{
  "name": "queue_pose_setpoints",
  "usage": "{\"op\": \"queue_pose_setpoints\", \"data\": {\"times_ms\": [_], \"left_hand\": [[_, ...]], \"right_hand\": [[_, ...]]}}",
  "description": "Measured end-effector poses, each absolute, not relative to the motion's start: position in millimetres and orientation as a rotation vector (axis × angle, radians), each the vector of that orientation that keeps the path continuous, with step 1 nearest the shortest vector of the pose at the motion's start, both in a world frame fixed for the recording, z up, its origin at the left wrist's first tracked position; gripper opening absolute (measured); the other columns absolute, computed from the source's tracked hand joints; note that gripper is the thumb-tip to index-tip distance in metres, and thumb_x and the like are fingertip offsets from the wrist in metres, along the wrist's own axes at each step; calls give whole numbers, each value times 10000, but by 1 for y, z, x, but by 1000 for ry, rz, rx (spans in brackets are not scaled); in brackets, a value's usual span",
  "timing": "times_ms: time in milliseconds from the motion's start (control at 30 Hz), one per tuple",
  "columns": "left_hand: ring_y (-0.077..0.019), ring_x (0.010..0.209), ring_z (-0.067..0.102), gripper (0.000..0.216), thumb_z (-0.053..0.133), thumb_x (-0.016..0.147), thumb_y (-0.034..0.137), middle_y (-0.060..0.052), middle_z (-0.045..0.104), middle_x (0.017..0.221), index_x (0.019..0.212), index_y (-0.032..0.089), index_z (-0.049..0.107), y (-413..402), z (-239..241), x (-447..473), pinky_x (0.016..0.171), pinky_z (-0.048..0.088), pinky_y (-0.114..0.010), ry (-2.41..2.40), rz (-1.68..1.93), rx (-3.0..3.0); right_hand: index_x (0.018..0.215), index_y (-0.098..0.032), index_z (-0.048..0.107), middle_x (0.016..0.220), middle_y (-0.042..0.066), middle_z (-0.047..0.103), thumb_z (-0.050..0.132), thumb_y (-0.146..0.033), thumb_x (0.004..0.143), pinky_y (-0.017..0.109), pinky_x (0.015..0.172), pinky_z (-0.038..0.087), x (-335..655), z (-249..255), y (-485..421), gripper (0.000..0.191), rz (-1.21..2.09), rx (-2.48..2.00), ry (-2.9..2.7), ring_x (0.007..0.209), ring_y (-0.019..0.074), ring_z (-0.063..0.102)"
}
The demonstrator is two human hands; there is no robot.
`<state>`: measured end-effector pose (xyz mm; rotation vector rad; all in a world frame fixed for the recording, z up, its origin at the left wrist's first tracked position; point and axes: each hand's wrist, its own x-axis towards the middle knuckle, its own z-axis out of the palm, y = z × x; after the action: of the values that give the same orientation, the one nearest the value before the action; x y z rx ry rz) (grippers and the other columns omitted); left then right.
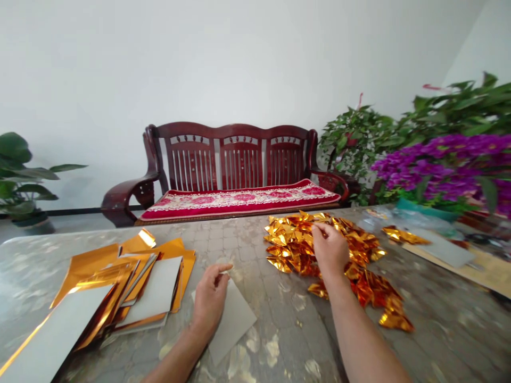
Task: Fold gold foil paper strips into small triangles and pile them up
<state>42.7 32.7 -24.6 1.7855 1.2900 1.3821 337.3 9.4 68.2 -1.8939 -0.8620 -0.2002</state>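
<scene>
A dark wooden settee topped with a red floral cushion is set before a white wall, flanked by a potted plant on the left and purple orchids and leafy greenery on the right.

The folded foil pieces shine gold and orange, the stacked sheets show gold faces and pale grey backs, the table is mottled grey and tan in a tile pattern, and the bench cushion is crimson with pink flowers on a cream band.
</scene>
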Motion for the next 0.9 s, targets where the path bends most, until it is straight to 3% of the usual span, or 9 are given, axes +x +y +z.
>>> {"op": "queue_pose_setpoints", "data": {"times_ms": [167, 267, 333, 467, 633, 767, 900], "left_hand": [[-188, 807, 623, 243, 524, 806, 258, -40, 689, 914, 946, 214, 718, 32, -24, 44, 783, 487, -334, 1309, 1347, 1832], [-192, 812, 627, 237, 533, 799, 257, -39, 694, 913, 937, 220, 722, 31, -23, 44, 785, 491, -338, 1304, 1352, 1828], [-202, 838, 633, 222, 544, 794, 253, -39, 697, 913, 918, 226, 726, 30, -22, 44, 801, 492, -346, 1278, 1374, 1826], [-211, 860, 644, 198, 552, 802, 234, -36, 700, 896, 888, 234, 730, 29, -22, 44, 801, 500, -347, 1226, 1376, 1866], [-195, 826, 647, 210, 512, 841, 221, -33, 698, 886, 883, 233, 718, 27, -24, 43, 778, 515, -332, 1171, 1348, 1949], [-191, 831, 654, 215, 503, 852, 222, -35, 700, 898, 877, 235, 717, 27, -25, 42, 795, 526, -333, 1137, 1347, 1983], [-187, 834, 658, 222, 498, 857, 214, -37, 697, 913, 881, 232, 718, 26, -25, 43, 811, 529, -334, 1118, 1347, 1992]], "right_hand": [[1268, -252, 655, 1108, 123, 726, 453, -458, 900, 382, 758, 456, 367, 72, -4, 468, -181, -2242, -745, 945, 308, 664], [1314, -257, 620, 1117, 126, 723, 437, -443, 911, 373, 755, 451, 373, 77, -9, 480, -206, -2302, -760, 944, 300, 668], [1246, -280, 668, 1088, 101, 735, 453, -431, 902, 348, 723, 447, 375, 82, -10, 433, -211, -2267, -842, 922, 282, 673], [924, -289, 780, 894, 29, 768, 579, -388, 807, 278, 613, 411, 379, 89, -13, 252, -95, -2182, -1192, 771, 218, 679], [655, -296, 753, 665, -18, 719, 692, -255, 644, 244, 527, 323, 372, 83, -20, 74, -40, -2274, -1528, 593, 158, 631], [616, -279, 721, 671, 6, 703, 671, -126, 584, 263, 578, 353, 360, 76, -28, 164, -129, -2394, -1652, 682, 198, 655], [722, -233, 730, 819, 76, 733, 626, -64, 634, 307, 661, 411, 351, 74, -34, 217, -332, -2431, -1797, 843, 254, 672]]}}
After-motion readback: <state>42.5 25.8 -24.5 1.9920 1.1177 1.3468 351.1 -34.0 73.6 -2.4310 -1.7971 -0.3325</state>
